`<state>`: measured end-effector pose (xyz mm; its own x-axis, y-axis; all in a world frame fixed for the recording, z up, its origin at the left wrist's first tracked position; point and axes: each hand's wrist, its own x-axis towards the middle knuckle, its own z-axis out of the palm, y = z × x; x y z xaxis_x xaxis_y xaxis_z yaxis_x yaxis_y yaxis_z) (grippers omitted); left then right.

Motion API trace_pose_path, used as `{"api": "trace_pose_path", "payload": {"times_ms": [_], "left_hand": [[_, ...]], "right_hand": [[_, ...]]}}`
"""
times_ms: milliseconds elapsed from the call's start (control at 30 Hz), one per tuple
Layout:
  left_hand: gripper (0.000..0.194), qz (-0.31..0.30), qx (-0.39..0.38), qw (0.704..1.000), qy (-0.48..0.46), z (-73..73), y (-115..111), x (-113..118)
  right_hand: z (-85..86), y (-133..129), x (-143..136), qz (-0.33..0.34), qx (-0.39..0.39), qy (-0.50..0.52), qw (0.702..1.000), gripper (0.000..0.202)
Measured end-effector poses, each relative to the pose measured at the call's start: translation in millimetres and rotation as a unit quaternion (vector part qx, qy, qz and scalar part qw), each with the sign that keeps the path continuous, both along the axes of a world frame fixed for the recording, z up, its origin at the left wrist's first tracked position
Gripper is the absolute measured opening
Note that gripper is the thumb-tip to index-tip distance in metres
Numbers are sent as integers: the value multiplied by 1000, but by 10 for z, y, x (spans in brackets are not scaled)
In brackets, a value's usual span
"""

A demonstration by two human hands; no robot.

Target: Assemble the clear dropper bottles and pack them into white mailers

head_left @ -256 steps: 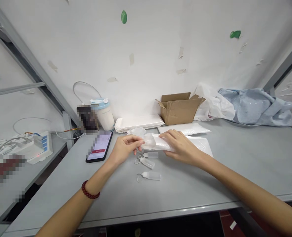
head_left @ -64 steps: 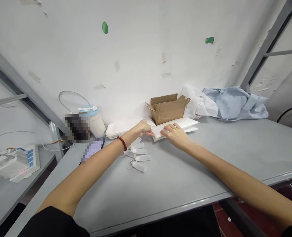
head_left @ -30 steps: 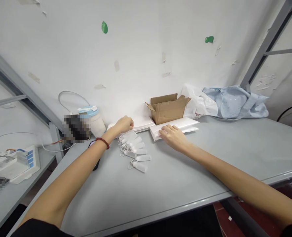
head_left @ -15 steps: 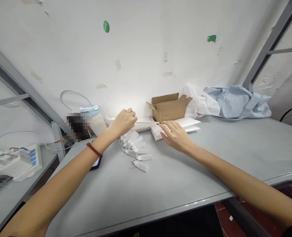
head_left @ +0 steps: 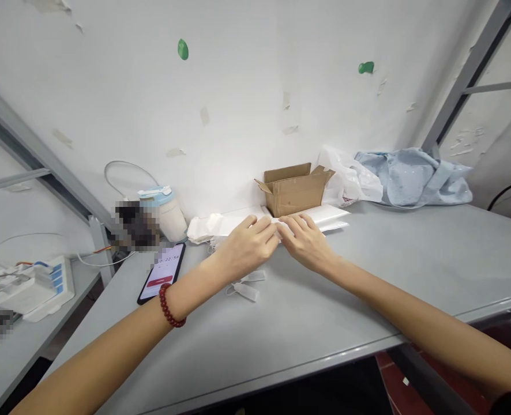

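Note:
My left hand (head_left: 255, 243), a dark red bead bracelet on its wrist, is closed with its fingers curled down. Its fingertips meet those of my right hand (head_left: 306, 239), which is also closed, with bent fingers and thumb near the index finger. Whatever they pinch is hidden or too small to name. Under and behind both hands lie flat white packets (head_left: 331, 216) and white paper-like sheets (head_left: 221, 223). Small white tag-like pieces with thin loops (head_left: 245, 291) lie on the table just below my left hand, which covers most of them.
Behind my hands stands an open cardboard box (head_left: 299, 193). A white plastic bag (head_left: 353, 178) and a light blue cloth bag (head_left: 411, 176) are to its right. On the left are a phone (head_left: 162, 271), a blue-lidded cup (head_left: 169, 216) and a power strip (head_left: 50, 291).
My left hand has moved right and down to meet my right hand, covering most of the loop pieces and uncovering the phone. My right hand has stayed nearly in place.

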<state>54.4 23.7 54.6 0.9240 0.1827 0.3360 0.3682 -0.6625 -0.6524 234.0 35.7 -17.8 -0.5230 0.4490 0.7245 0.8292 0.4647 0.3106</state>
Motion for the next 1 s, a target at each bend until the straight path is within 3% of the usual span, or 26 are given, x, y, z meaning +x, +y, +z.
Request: {"api": "trace_pose_path", "payload": {"times_ms": [100,167,233,300,367,433,500,533,600,667,733,1000], "left_hand": [[27,20,-53,997,-50,-1,-46,-81],[27,67,-93,986,-120,18,-52,-209],[23,136,-130,960,-208,44,-38,-382],[23,205,-161,910,-323,58,-13,-564],[31,265,-252,825,-430,39,3,-713],[36,290,-437,694,-493,-25,-5,-795],[36,258,-593,563,-514,-128,-44,-803],[33,241,-629,514,-530,-185,-71,-785],[27,215,-644,457,-575,-293,-133,-727],[26,188,-651,441,-589,-377,-187,-668],[25,164,-662,447,-579,-434,-225,-628],[20,142,-682,516,-498,-535,-304,-563]], "right_hand": [[11,0,0,-4,-4,-13,1000,29],[32,-12,1,-14,-11,-15,1000,27],[54,-28,4,-23,-25,-11,999,25],[69,-41,7,-28,-38,-2,999,25],[74,-52,7,-29,-44,9,999,26],[70,-60,3,-22,-40,16,999,25],[61,-69,-8,-9,-35,20,999,26],[55,-74,-16,1,-33,21,999,26],[40,-89,-39,22,-34,19,999,25],[25,-113,-70,44,-43,4,998,24],[12,-148,-103,65,-57,-22,996,25],[46,-339,-187,118,-143,-85,979,58]]}}
